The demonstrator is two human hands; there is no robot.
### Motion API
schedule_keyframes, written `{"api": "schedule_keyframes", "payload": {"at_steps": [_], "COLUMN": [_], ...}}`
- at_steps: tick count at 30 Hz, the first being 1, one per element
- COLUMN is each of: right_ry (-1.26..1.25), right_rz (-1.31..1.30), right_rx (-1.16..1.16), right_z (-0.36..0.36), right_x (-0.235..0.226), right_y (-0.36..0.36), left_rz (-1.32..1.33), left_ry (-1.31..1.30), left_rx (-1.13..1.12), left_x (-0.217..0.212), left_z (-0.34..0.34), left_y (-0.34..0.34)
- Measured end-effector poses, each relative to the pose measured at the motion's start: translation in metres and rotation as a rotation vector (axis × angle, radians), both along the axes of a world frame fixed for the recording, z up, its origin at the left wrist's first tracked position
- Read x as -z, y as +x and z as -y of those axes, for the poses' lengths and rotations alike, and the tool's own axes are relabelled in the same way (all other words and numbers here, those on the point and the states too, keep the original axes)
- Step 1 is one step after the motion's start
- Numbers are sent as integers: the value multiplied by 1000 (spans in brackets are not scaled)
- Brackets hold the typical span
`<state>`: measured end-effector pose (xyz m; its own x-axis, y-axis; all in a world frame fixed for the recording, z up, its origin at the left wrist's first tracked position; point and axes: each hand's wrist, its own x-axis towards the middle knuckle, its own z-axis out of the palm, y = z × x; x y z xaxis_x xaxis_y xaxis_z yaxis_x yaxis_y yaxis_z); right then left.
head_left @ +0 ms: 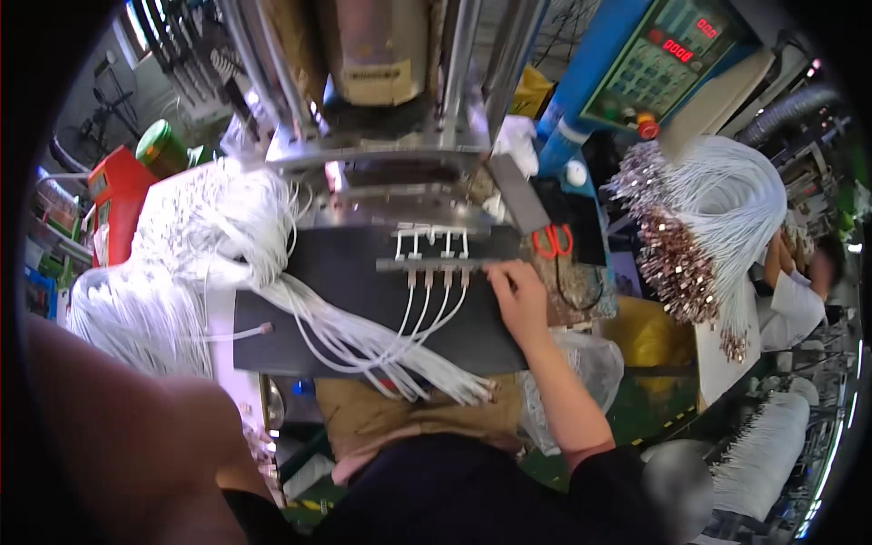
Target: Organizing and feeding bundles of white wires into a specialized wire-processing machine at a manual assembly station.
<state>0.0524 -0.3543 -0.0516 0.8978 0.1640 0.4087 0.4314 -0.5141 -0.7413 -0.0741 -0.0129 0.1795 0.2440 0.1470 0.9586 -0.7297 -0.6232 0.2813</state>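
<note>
Leaning in at lower left: the left arm (136, 409), bare, blurred and very close to the camera; its hand is out of view, so I cannot tell if its fingers are apart or together.
Shirt: a black shirt (436, 490) fills the lower middle.
Loose bundle: many white cables (354, 334) run from left of the middle down to the lower middle, across the black mat (322, 254).
Right hand: the right hand (524, 300), right of the middle, has bent fingers; thumb and forefinger are at the right end of the bar, but whether they clamp it I cannot tell.
Bar: the dark narrow bar (436, 265) lies level on the mat, at the middle of the frame; four cable ends with metal connectors (429, 280) stand in a row at its lower edge.
White piece: a thin branched white piece (447, 242) is just above the bar.
Scissors: red-handled scissors (553, 242), right of the middle, below a grey block (520, 193).
Cable pile: a large white heap (213, 227), upper left.
Press: a metal press (391, 207), upper middle.
Panel: a blue-edged control panel (668, 64), upper right.
Far right: a coiled cable bundle (731, 191), then another person (790, 309) in white.
</note>
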Motion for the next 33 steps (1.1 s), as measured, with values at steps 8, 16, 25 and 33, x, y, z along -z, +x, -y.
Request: {"api": "schedule_keyframes", "payload": {"at_steps": [8,16,25,33], "right_ry": [-64,-56,-5,-22], "right_rz": [4,76,63,85], "right_rx": [-2,26,4,-2], "right_z": [9,22,7,6], "right_x": [-1,18,-10,9], "right_y": [-19,-25,-10,-13], "left_rz": [262,383,-77,-14], "left_ry": [67,-26,164,108], "left_rx": [-96,-104,20,122], "left_x": [-37,-77,-37,-25], "left_z": [-20,-4,2,39], "left_y": [2,-7,-10,29]}}
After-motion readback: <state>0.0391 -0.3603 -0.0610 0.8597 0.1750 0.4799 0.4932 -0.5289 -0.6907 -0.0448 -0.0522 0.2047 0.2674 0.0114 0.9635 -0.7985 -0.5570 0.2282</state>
